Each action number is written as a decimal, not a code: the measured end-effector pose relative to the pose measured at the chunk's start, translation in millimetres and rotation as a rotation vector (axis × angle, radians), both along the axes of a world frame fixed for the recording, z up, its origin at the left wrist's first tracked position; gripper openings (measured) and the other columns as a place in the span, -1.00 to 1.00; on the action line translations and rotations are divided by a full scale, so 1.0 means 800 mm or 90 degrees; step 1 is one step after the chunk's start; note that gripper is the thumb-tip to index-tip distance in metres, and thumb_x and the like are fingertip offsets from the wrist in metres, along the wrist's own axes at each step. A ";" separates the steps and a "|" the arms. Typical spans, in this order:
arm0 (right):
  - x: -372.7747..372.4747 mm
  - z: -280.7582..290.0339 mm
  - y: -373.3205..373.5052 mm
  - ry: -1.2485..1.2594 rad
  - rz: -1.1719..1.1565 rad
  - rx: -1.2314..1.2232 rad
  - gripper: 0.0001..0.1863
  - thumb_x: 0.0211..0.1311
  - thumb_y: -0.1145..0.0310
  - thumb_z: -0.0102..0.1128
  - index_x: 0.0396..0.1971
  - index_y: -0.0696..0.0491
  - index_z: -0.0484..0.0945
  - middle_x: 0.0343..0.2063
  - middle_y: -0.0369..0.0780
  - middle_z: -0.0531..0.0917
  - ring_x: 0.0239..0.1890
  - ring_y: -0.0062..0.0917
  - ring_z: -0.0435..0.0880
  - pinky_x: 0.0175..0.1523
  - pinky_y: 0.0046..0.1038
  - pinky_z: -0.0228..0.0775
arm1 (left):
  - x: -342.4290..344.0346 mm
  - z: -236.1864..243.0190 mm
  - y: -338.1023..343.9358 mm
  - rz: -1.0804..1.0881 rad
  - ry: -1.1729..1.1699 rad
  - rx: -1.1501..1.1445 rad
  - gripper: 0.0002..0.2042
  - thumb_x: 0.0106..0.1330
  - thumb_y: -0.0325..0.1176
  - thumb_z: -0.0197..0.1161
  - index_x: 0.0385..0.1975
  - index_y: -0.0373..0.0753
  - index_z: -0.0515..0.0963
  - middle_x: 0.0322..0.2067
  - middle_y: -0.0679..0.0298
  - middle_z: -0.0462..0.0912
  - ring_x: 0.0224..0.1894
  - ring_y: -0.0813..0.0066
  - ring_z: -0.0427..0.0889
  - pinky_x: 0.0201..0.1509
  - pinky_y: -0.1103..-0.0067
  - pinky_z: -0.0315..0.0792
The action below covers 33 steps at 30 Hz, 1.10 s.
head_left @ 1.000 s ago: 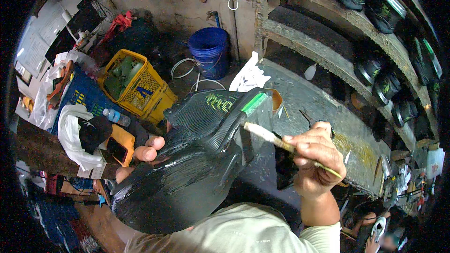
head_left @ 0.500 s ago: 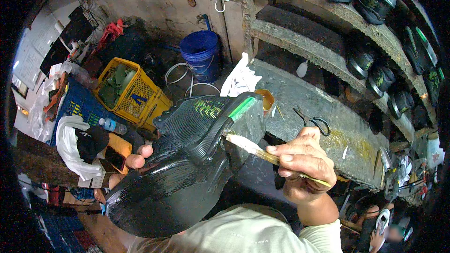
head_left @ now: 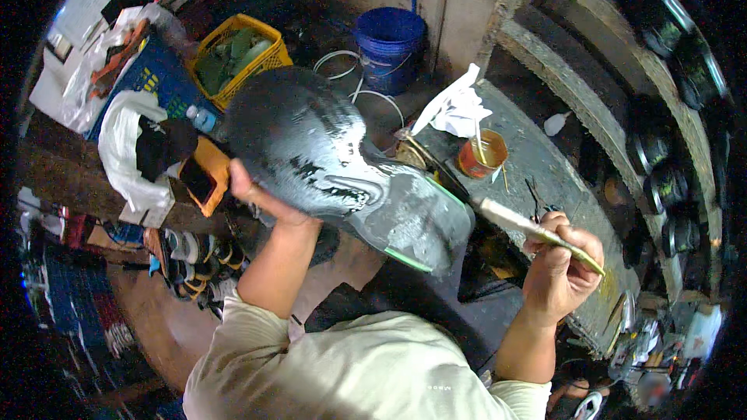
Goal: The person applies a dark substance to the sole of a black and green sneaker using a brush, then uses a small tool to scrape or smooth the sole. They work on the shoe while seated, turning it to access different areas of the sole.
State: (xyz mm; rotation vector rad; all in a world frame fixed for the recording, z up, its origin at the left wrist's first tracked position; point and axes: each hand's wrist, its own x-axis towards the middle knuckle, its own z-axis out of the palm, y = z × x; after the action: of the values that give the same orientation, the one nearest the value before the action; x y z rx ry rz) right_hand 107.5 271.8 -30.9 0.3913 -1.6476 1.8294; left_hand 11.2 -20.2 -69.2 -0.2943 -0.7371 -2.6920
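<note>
Left hand [head_left: 274, 204] wrapped around black shoe [head_left: 334, 167], right hand [head_left: 562, 274] closed on brush [head_left: 520, 221]

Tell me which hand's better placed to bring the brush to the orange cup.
Probably your right hand: it holds the brush, nearer the orange cup, while your left hand supports the shoe.

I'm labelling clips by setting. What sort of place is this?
Probably a small shoe workshop: the left hand holds a dark shoe, its sole toward the camera; the right hand holds a brush; and what look like more dark shoes sit on rough shelves.
</note>
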 end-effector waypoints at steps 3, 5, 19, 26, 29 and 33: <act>-0.003 0.002 -0.011 0.019 0.048 0.070 -0.77 0.30 0.29 0.42 -0.14 0.07 0.67 -0.39 -0.11 0.80 -0.38 -0.38 0.72 -0.03 -0.33 0.31 | 0.002 -0.010 0.007 0.137 -0.189 -0.099 -0.23 0.36 0.39 -0.11 0.26 -0.17 0.44 0.16 0.21 0.57 0.14 0.24 0.57 0.24 0.27 0.47; -0.004 0.005 -0.019 0.002 0.055 0.113 -0.82 0.26 0.32 0.44 -0.23 0.08 0.70 -0.40 -0.12 0.81 -0.37 -0.38 0.74 -0.05 -0.31 0.33 | -0.002 -0.014 0.010 0.202 -0.265 -0.202 -0.29 0.36 0.36 -0.05 0.19 -0.14 0.48 0.09 0.26 0.59 0.08 0.29 0.59 0.19 0.30 0.48; -0.037 0.010 -0.055 0.039 0.122 0.326 -0.85 0.13 0.46 0.48 -0.29 0.10 0.75 -0.34 -0.16 0.82 -0.38 -0.40 0.75 -0.16 -0.34 0.34 | 0.011 -0.002 0.027 -0.098 -0.269 -0.101 -0.41 0.35 0.32 0.06 0.03 -0.09 0.56 -0.04 0.27 0.65 -0.03 0.29 0.66 0.10 0.32 0.57; -0.036 0.007 -0.057 0.028 0.115 0.351 -0.85 0.12 0.47 0.47 -0.28 0.10 0.75 -0.35 -0.19 0.83 -0.39 -0.43 0.75 -0.18 -0.36 0.31 | 0.009 -0.002 0.028 -0.117 -0.321 -0.158 -0.16 0.27 0.46 0.05 0.20 -0.25 0.47 0.01 0.09 0.65 0.00 0.17 0.67 0.10 0.24 0.59; -0.034 0.010 -0.054 0.028 0.110 0.381 -0.86 0.12 0.48 0.47 -0.30 0.10 0.75 -0.35 -0.20 0.83 -0.41 -0.44 0.75 -0.19 -0.36 0.30 | 0.006 -0.001 0.030 -0.110 -0.359 -0.154 -0.13 0.26 0.48 0.03 0.23 -0.28 0.45 0.02 0.05 0.65 -0.01 0.15 0.68 0.08 0.23 0.60; -0.031 0.010 -0.049 0.031 0.110 0.391 -0.86 0.09 0.48 0.48 -0.32 0.09 0.74 -0.36 -0.22 0.83 -0.43 -0.45 0.74 -0.19 -0.36 0.30 | 0.003 -0.003 0.027 -0.143 -0.330 -0.140 -0.18 0.31 0.44 0.02 0.21 -0.25 0.47 0.02 0.08 0.66 -0.02 0.15 0.69 0.08 0.25 0.60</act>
State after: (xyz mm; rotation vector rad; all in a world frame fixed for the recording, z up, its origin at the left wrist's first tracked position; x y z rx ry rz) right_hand 82.8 232.2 -22.9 0.8528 -2.1763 1.3724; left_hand 13.7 1.8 -71.7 0.3063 -1.2134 -2.9318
